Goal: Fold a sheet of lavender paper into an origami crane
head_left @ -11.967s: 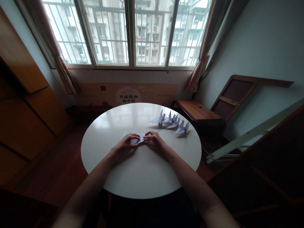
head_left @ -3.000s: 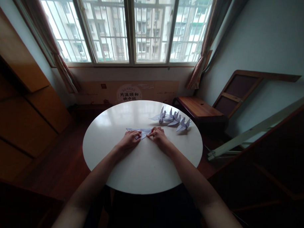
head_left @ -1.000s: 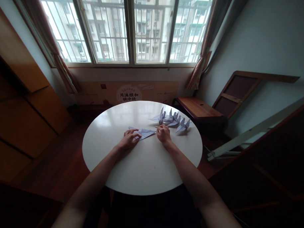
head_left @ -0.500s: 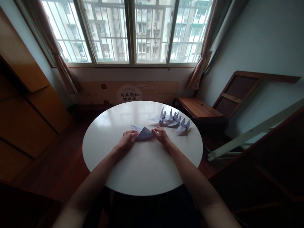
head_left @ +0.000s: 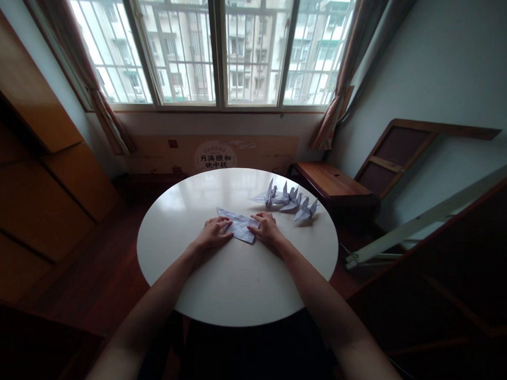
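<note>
A pale lilac sheet of paper (head_left: 240, 226) lies unfolded and creased on the round white table (head_left: 234, 278). My left hand (head_left: 212, 233) rests on the sheet's left edge, its fingers flat on the paper. At the sheet's right corner my right hand (head_left: 266, 230) presses down, fingers extended. Several folded paper cranes (head_left: 289, 202) of the same colour stand in a cluster just beyond my right hand.
A barred window (head_left: 217, 44) fills the far wall, with a printed cardboard box (head_left: 215, 154) below it. A low wooden bench (head_left: 328, 184) stands right of the table. Wooden cabinets (head_left: 38, 171) line the left side.
Three seconds ago the paper was a flat folded triangle. My right hand lifted its upper flap and swung it over toward me, so the sheet lies opened out. The cranes stayed put.
</note>
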### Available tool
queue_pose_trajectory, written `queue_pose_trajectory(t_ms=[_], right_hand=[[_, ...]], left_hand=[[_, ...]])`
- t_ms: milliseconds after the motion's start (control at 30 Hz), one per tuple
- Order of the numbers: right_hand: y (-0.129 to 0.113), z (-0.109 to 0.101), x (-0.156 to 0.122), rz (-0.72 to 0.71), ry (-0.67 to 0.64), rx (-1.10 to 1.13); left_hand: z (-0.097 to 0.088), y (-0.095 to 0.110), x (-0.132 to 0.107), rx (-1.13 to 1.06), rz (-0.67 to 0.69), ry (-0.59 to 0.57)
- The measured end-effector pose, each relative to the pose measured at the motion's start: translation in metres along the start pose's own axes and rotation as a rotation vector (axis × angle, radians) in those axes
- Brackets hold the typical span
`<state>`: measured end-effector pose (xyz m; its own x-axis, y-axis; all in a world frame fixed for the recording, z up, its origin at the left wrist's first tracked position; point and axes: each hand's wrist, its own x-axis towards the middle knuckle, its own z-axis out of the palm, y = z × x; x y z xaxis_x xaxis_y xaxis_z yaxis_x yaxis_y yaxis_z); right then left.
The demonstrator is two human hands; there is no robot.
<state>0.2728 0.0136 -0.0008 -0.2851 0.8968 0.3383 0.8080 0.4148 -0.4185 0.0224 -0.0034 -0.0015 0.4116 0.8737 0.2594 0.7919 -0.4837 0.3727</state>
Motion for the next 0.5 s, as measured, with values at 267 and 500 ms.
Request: queue_pose_trajectory(t_ms=[267, 500], right_hand=[[0.0019, 0.0025, 0.0017, 0.040, -0.017, 0.016], [0.0009, -0.0017, 0.0056, 0.065, -0.010, 0.198]], left_hand=[[0.0032, 0.0009, 0.0005, -0.006, -0.191, 0.152], [-0.0022, -0.0044, 0.0022, -0.127, -0.366, 0.208]])
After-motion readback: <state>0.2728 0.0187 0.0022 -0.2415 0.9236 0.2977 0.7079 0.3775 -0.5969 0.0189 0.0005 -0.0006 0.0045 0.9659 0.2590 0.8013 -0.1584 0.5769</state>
